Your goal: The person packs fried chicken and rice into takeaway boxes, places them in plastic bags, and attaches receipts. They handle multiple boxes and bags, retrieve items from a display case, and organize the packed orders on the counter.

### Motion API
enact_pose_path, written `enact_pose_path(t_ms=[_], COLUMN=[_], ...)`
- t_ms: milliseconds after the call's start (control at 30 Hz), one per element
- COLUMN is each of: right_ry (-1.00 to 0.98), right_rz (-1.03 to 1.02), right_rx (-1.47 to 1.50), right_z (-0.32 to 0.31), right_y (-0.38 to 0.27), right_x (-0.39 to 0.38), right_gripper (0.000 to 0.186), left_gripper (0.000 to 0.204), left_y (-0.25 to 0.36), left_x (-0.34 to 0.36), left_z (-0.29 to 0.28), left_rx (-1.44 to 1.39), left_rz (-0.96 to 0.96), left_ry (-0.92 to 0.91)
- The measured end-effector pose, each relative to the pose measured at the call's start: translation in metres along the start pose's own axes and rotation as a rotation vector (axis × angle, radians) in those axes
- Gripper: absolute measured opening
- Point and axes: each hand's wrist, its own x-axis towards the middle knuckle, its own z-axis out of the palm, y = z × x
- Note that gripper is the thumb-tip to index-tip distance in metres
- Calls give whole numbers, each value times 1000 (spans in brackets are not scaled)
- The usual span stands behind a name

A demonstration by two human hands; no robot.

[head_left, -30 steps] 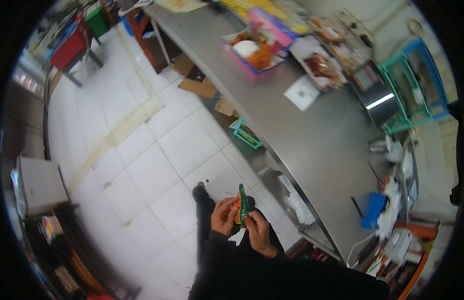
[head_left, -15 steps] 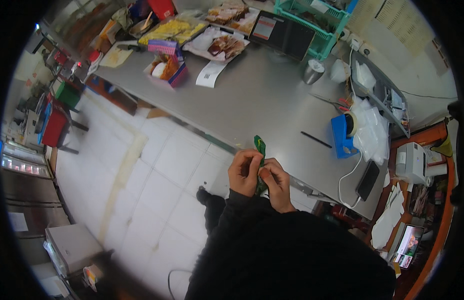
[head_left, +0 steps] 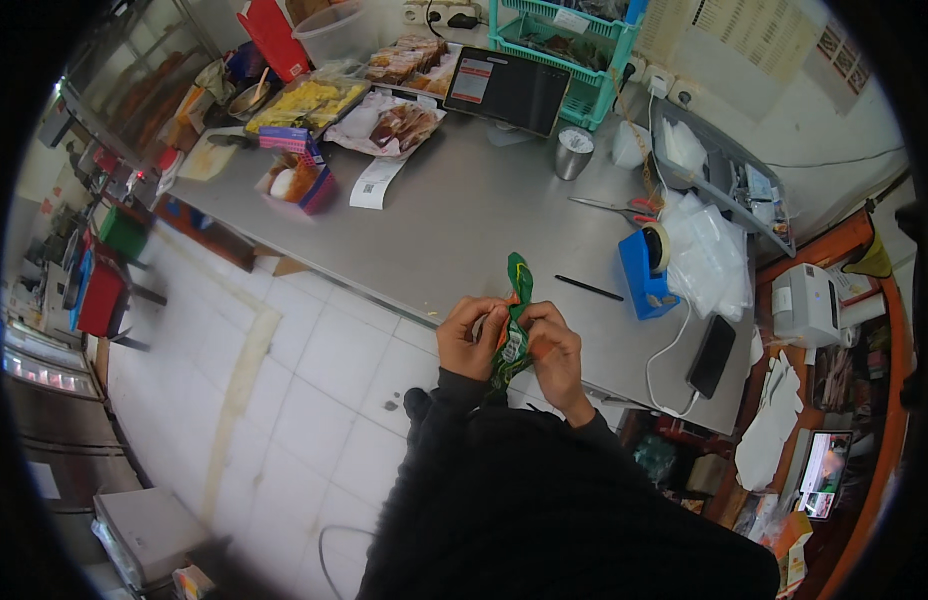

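Observation:
Between my hands, over the near edge of the steel table (head_left: 434, 235), is a green packet (head_left: 513, 345) with yellow and white markings, narrow and crinkled. My left hand (head_left: 471, 336) pinches its left side, fingertips pressed together. My right hand (head_left: 551, 352) grips the other side, fingers curled against it. The packet's upper end sticks up above the fingers and its lower end hangs below them. Whether it is torn cannot be made out. A black pen (head_left: 589, 288) lies on the table just right of my right hand.
Rightward stand a blue tape dispenser (head_left: 645, 275), scissors (head_left: 614, 208), clear plastic bags (head_left: 709, 260) and a phone (head_left: 712, 357) on a white cable. Farther off are a metal cup (head_left: 574, 155), a tablet (head_left: 507, 90), food trays (head_left: 389, 128) and an open box of food (head_left: 302, 182).
My hands have moved slightly apart, and more of the green packet shows between them. The whole view has shifted, so the table things sit farther left.

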Motion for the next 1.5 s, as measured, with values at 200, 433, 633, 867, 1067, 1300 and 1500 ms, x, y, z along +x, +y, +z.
enact_pose_path(t_ms=[200, 433, 633, 867, 1067, 1300, 1500], right_ry=[274, 189, 139, 657, 655, 201, -156], right_rz=[87, 406, 305, 486, 422, 151, -458], right_rx=[-345, -284, -139, 582, 765, 614, -782], right_z=[4, 23, 30, 29, 6, -2, 19], right_y=[-1, 6, 9, -17, -13, -3, -43], right_x=[18, 18, 18, 33, 50, 69, 99], right_gripper=[23, 18, 31, 21, 23, 18, 19], left_gripper=[8, 19, 50, 66, 61, 98, 82], left_y=[0, 17, 44, 46, 14, -32, -29], left_x=[5, 15, 7, 22, 30, 36, 57], left_z=[21, 11, 26, 16, 9, 0, -40], left_rx=[90, 465, 126, -1089, -404, 181, -8], left_rz=[59, 305, 47, -253, -19, 362, 58], left_ry=[112, 176, 218, 339, 163, -258, -47])
